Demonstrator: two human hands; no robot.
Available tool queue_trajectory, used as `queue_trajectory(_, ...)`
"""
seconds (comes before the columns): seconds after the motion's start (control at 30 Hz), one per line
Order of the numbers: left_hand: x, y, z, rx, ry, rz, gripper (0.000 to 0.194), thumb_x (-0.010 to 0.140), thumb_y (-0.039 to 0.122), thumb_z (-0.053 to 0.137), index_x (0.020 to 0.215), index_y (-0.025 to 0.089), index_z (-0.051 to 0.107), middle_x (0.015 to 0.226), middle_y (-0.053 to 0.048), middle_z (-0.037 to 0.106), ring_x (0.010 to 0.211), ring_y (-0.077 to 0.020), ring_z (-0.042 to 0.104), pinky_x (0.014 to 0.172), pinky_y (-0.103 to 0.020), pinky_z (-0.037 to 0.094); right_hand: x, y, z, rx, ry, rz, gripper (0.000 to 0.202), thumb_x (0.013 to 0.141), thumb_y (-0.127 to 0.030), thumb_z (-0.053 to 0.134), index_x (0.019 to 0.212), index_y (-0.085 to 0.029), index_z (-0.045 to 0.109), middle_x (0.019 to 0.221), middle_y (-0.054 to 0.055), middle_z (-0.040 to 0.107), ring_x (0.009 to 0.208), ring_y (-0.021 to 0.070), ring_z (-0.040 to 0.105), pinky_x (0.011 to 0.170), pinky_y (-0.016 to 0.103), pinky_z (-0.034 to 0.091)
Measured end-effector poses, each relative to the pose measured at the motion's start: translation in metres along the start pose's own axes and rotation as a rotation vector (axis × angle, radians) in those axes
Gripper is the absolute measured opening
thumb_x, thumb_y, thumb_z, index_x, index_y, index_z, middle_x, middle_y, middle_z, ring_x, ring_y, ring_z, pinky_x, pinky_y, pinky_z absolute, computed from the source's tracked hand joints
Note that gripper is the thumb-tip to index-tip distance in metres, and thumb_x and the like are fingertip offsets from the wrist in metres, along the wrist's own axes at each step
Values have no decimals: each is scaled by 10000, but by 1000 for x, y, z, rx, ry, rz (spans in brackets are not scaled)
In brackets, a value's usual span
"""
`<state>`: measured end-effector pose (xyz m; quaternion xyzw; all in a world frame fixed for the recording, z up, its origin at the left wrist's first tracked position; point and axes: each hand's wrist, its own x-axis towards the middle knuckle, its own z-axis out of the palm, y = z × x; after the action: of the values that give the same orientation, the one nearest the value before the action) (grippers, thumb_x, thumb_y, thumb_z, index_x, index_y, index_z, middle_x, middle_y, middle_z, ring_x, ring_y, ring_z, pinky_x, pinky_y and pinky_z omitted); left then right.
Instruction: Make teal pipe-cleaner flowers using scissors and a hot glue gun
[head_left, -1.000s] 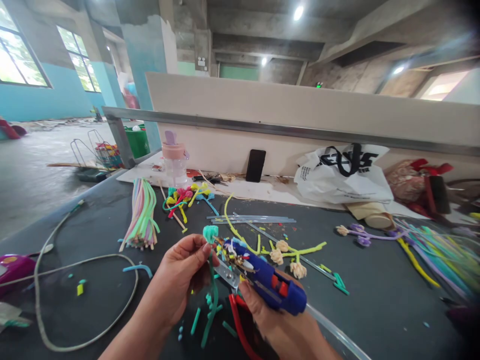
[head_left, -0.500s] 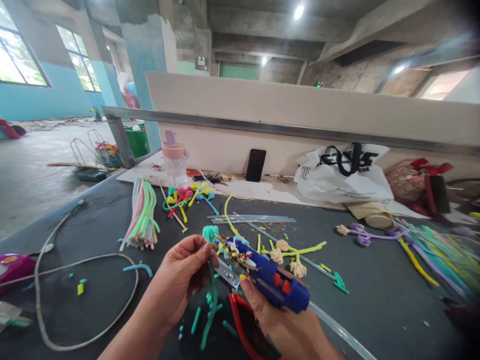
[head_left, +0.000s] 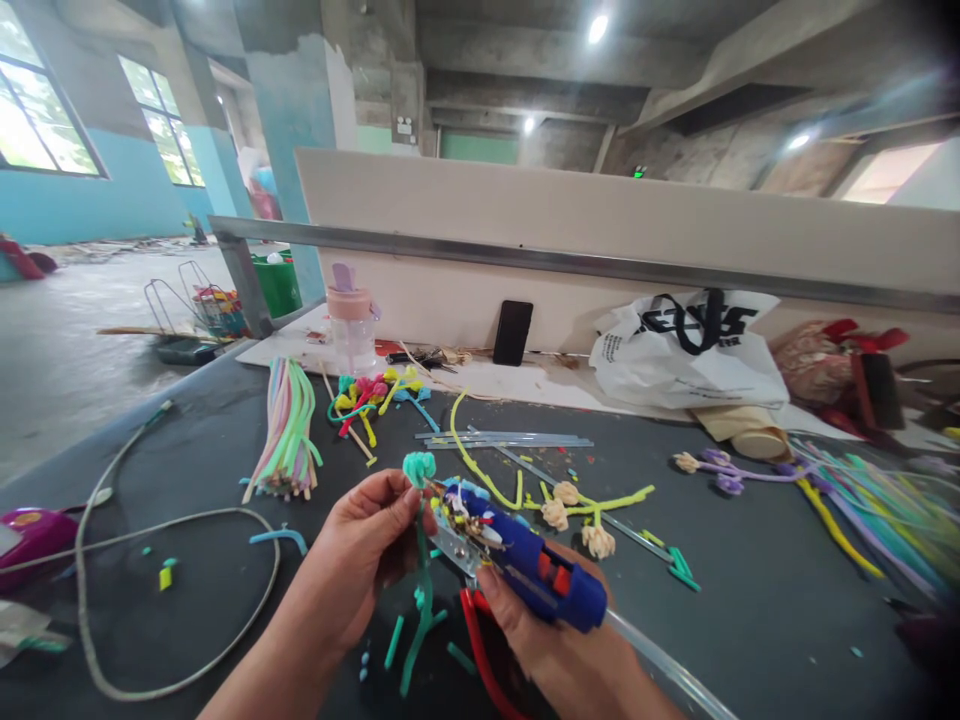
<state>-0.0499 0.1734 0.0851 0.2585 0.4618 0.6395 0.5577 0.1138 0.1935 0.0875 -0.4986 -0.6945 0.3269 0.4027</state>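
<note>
Between thumb and fingers, my left hand (head_left: 375,535) pinches a teal pipe-cleaner flower (head_left: 418,467), its curled head above the fingertips and its stem hanging below. My right hand (head_left: 544,620) is wrapped round a blue glue gun (head_left: 540,565) with red parts and bits of debris stuck near its nozzle. The nozzle points left, close under the flower head; whether they touch is unclear. A clear glue stick (head_left: 667,665) extends from the gun's rear. Red-handled scissors (head_left: 484,655) lie below the hands, partly hidden. Short teal pieces (head_left: 394,642) are scattered beside the stem.
A pipe-cleaner bundle (head_left: 287,430) lies left, near a looped cable (head_left: 84,600). Behind are coloured flowers (head_left: 367,395), a bottle (head_left: 351,335), a phone (head_left: 513,332) and a white bag (head_left: 686,350). Beige flowers (head_left: 598,541) and clear sticks (head_left: 510,440) are on the table.
The glue gun and my right hand have shifted slightly left and down, bringing the nozzle nearer the underside of the flower head. My left hand keeps its pinch.
</note>
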Motion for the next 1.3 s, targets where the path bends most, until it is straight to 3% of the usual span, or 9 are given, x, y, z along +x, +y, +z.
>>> queue_trajectory(0.33,2,-1,-2,-15,-7,4,232,714,334,700,701,162,544,566,42,581,367,-11,395,333,-109,233,1,-4,0,-17,18,51,206,650,-376,611,540,-204,577,505,1,567,473,148,498,467,253,418)
queue_trajectory(0.5,3,1,-4,2,-19,10,231,736,343,676,713,158,540,604,30,598,360,-10,406,302,-99,206,8,6,-9,299,-100,204,230,694,-414,641,673,-188,603,417,-36,497,378,116,445,427,239,377)
queue_trajectory(0.63,2,14,-13,-85,23,80,219,706,304,709,721,161,543,587,37,586,367,-14,403,309,-91,248,17,3,-8,438,-91,151,230,703,-398,647,745,-176,606,539,-13,583,495,131,543,555,250,449)
queue_trajectory(0.77,-1,33,-30,-317,138,331,282,602,250,788,735,171,551,577,46,572,424,-46,469,361,-118,353,14,-1,10,147,-125,263,121,657,-283,637,700,-170,638,538,-2,612,507,158,570,517,253,435)
queue_trajectory(0.87,-5,44,-41,-484,138,476,307,570,213,808,735,169,553,600,49,566,431,-47,459,377,-144,379,4,-3,25,-74,-188,107,60,644,-204,606,696,-189,632,632,0,649,584,171,589,539,246,410)
queue_trajectory(0.93,-9,47,-44,-542,118,519,290,581,199,802,732,168,557,617,43,573,447,-56,473,383,-156,388,-5,-5,31,-182,-255,-55,77,674,-172,566,718,-203,620,676,-12,645,634,162,589,566,235,391)
queue_trajectory(1.0,-13,48,-45,-580,104,550,262,596,187,793,715,168,560,628,35,584,474,-69,499,395,-167,403,-13,-9,37,-283,-307,-126,95,684,-152,554,739,-207,608,696,-16,638,655,158,588,580,230,381)
queue_trajectory(1.3,-21,55,-53,-673,101,664,203,604,168,782,705,170,606,646,21,633,539,-100,577,427,-187,451,-35,-31,65,-706,-364,-57,145,705,-217,630,839,-189,583,863,72,692,811,251,649,649,276,401)
